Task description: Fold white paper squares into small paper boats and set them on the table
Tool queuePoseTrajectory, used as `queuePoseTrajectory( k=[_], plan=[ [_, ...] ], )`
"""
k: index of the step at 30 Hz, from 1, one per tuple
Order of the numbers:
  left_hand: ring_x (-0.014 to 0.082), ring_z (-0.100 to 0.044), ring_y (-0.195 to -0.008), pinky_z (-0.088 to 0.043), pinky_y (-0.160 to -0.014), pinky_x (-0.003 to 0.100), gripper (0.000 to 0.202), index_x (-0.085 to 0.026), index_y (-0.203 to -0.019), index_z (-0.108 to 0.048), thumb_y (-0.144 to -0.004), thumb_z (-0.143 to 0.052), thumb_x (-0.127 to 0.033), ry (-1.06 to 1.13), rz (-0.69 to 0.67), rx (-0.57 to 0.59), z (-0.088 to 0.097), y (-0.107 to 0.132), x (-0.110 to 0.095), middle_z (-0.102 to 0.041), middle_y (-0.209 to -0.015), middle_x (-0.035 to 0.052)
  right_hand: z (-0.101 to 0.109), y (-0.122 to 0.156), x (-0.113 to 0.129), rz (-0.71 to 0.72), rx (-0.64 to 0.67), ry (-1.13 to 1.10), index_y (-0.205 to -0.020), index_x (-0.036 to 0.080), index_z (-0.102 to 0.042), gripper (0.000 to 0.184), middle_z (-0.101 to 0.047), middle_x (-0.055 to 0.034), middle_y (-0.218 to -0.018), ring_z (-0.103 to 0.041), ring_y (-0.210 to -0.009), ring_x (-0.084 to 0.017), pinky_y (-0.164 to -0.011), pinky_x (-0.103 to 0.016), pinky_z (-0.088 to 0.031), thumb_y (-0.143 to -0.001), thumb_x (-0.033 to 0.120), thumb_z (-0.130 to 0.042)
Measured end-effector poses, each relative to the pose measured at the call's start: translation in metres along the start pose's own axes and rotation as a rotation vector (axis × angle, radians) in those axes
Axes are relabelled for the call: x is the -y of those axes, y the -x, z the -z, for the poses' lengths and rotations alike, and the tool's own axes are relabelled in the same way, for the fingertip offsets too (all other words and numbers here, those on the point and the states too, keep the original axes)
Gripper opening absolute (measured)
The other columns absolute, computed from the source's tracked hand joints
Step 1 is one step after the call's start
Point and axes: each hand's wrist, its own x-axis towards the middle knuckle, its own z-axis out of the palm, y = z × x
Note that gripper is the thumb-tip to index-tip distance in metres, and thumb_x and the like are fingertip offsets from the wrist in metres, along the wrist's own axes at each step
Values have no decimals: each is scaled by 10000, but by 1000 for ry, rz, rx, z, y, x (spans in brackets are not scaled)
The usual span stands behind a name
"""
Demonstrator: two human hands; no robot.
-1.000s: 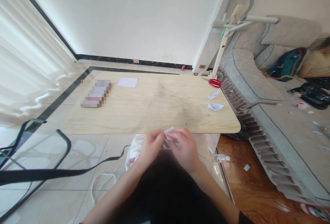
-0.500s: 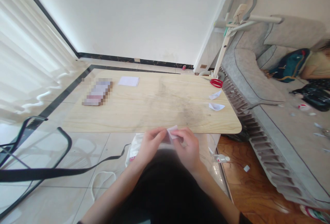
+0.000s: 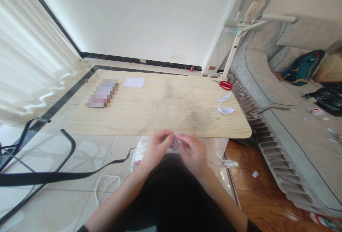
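A small piece of folded white paper [image 3: 176, 141] is held between my two hands, just off the near edge of the wooden table [image 3: 149, 111]. My left hand [image 3: 159, 145] pinches its left side with thumb and fingers. On the other side, my right hand [image 3: 193, 150] grips it between thumb and forefinger. Part of the paper is hidden by the fingers. Two folded paper pieces [image 3: 226, 110] shaped like little boats lie at the table's right end. Behind them rest red-handled scissors [image 3: 226, 85]. A stack of white paper [image 3: 134, 82] lies at the far left.
A blurred-out flat object [image 3: 103, 94] lies on the table's left. At the right stand a grey sofa [image 3: 280, 125], with a person and a backpack [image 3: 303, 68] on it, and exercise equipment [image 3: 232, 52]. A black chair frame [image 3: 68, 143] is at the left.
The paper between my fingers has turned slightly, and its near part now shows as a shaded face. Both hands stay nearly in place, still pinching. The view has shifted a little.
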Motion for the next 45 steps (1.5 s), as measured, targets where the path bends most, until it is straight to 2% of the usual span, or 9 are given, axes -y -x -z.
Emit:
queuePoseTrajectory(
  k=[4, 10, 15, 20, 24, 28, 33, 37, 45],
  plan=[
    [141, -624, -595, -516, -577, 233, 172, -125, -740, -692, -804, -613, -263, -52, -11, -48, 0, -1, -1, -663, -623, 12, -1, 1, -3, 67, 7, 43, -1140, 268, -680, 396, -682, -46, -922, -660, -799, -182, -680, -304, -555, -830, 37, -593],
    [160, -650, -697, -531, -621, 231, 203, -130, -766, -713, -820, -616, -301, -69, -25, -89, 0, 1, -2, -706, -717, 30, -1, 0, -3, 104, 11, 66, -1174, 266, -679, 440, -665, -58, -937, -649, -820, -194, -695, -319, -550, -804, 37, -619],
    [210, -705, -836, -573, -713, 275, 255, -133, -937, -714, -799, -689, -346, 14, -32, 14, -2, 3, -3, -767, -907, 71, -3, 1, -2, 68, -17, 54, -1193, 265, -671, 433, -656, -57, -925, -644, -817, -197, -689, -319, -552, -814, 61, -626],
    [230, -716, -892, -581, -756, 298, 286, -131, -992, -695, -806, -702, -349, 24, -14, 76, -2, 1, -2, -771, -945, 85, 1, 0, 1, 55, 4, -13, -1237, 250, -643, 463, -654, -69, -979, -640, -854, -203, -717, -333, -554, -811, 72, -614],
    [235, -713, -904, -572, -782, 309, 265, -136, -1004, -715, -841, -666, -339, -75, -43, 67, -1, 2, -2, -770, -965, 86, 6, -5, 6, -50, -45, -30, -1190, 238, -649, 383, -631, -50, -905, -600, -776, -188, -669, -326, -532, -832, 114, -596],
    [236, -710, -926, -542, -851, 315, 235, -172, -989, -749, -867, -638, -340, -297, -125, 33, -2, 5, -3, -775, -970, 68, 9, -14, 8, -169, -136, -18, -983, 222, -695, 167, -601, -45, -894, -574, -766, -184, -690, -332, -516, -826, 190, -645],
    [215, -721, -898, -543, -832, 302, 245, -203, -1067, -716, -860, -654, -319, -404, -191, -12, -2, 8, -3, -782, -930, 45, 8, -18, 6, -306, -52, -204, -855, 211, -714, 63, -663, -33, -808, -610, -755, -180, -685, -308, -509, -849, 221, -652],
    [210, -723, -906, -545, -820, 295, 185, -204, -997, -714, -863, -652, -316, -415, -228, -1, -2, 8, 0, -778, -932, 50, 7, -16, 2, -427, -15, -338, -788, 208, -731, 103, -694, -26, -761, -637, -734, -181, -666, -295, -513, -845, 270, -671],
    [225, -720, -828, -558, -758, 299, 266, -155, -937, -729, -858, -653, -397, -292, -65, 118, -1, 8, -4, -772, -865, 78, 9, -16, 3, -596, -62, -456, -761, 199, -749, 139, -732, -17, -712, -668, -673, -180, -653, -289, -542, -806, 319, -694]
  ],
)
